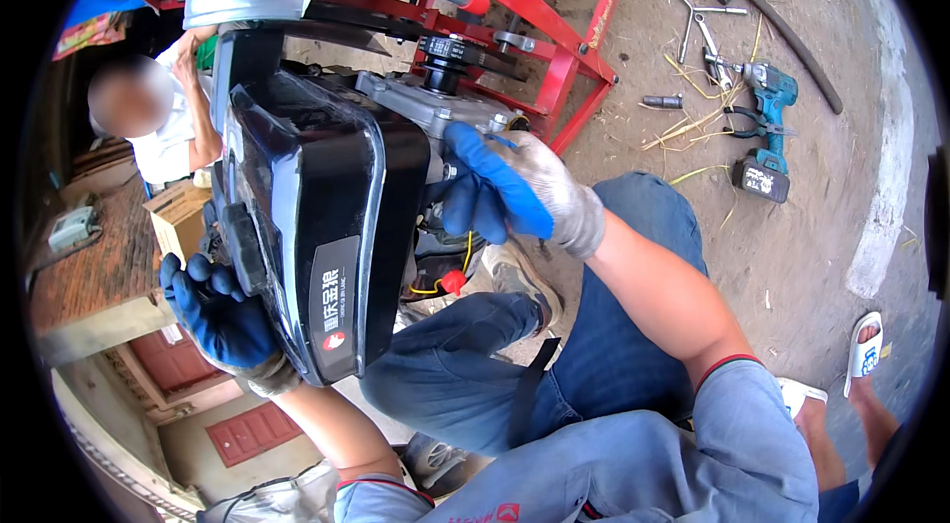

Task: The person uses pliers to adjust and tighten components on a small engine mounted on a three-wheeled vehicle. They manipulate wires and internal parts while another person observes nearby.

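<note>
A black fuel tank (pixel 401 157) fills the middle, atop an engine with a grey metal bracket (pixel 406 102) and a black pulley (pixel 442 63). My left hand (pixel 226 317), in a blue-coated glove, rests at the tank's left side, just below its dark cap (pixel 242 246). Its fingers are bent and apart, with nothing seen in them. At the right side of the engine, my right hand (pixel 524 189), in a matching glove, reaches to the bolts under the bracket. Its fingers are bent together; whatever lies inside them is hidden. A red-capped yellow wire (pixel 453 282) hangs below.
A red metal frame (pixel 564 93) surrounds the engine's far side. On the ground to the right lie a cordless impact wrench (pixel 772 122), a hammer (pixel 792 33), a three-way socket wrench (pixel 690 8) and a black socket (pixel 662 101). A person (pixel 168 117) sits at left beside a cardboard box (pixel 178 218).
</note>
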A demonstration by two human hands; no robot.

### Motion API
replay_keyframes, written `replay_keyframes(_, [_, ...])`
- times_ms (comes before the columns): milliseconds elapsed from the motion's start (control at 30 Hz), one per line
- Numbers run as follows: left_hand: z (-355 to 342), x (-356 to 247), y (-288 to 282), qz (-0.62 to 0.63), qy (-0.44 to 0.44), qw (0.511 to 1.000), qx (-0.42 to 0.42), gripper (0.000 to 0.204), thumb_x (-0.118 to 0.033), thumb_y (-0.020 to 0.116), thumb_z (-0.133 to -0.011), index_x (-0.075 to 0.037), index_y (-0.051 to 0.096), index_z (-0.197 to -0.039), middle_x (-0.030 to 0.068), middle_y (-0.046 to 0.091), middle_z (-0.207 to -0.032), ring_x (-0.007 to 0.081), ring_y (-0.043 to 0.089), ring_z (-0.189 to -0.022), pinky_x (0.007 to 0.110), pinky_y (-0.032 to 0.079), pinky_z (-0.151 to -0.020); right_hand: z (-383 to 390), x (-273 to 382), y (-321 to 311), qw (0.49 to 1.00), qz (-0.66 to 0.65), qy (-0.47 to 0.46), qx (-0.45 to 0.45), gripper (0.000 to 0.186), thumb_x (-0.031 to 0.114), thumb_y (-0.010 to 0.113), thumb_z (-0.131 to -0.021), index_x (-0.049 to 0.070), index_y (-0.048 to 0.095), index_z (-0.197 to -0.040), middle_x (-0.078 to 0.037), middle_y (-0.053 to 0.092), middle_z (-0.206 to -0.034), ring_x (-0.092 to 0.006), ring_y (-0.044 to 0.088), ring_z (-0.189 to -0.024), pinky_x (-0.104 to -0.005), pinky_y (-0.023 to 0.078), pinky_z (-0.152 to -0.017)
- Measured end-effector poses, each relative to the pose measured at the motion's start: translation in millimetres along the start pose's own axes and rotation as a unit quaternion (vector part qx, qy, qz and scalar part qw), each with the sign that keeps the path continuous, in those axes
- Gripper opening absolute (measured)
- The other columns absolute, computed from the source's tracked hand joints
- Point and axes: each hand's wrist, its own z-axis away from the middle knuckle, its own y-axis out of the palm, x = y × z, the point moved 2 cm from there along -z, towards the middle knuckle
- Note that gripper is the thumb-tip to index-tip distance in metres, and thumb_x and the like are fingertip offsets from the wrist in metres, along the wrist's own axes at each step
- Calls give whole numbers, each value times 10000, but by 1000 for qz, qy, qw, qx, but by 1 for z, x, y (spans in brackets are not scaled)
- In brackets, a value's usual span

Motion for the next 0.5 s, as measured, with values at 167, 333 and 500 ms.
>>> replay_keyframes(167, [1,0,2,21,-15,998,59,345,-205,554,-1064,-65,578,-1379,80,709,-1138,129,652,-868,259,547,-796,-4,-2,-1,1000,6,-10,7,409,434,556,-1059,43,670,-1096,-122,728,-722,-119,604,-438,-222,426,-386])
replay_keyframes(333, [1,-1,5,27,-15,997,65,344,-204,543,-1066,-59,578,-1377,87,715,-1139,129,652,-877,256,550,-807,-8,-5,-8,996,87,8,24,415,433,561,-1056,35,678,-1069,-126,730,-726,-127,607,-436,-223,434,-388])
replay_keyframes(500, [1,-1,7,-2,-1,1000,13,342,-198,543,-1065,-49,580,-1371,95,718,-1129,140,667,-875,254,556,-799,-4,-4,-6,1000,21,-22,8,387,407,571,-1056,36,675,-1095,-122,730,-726,-122,598,-442,-220,444,-398])
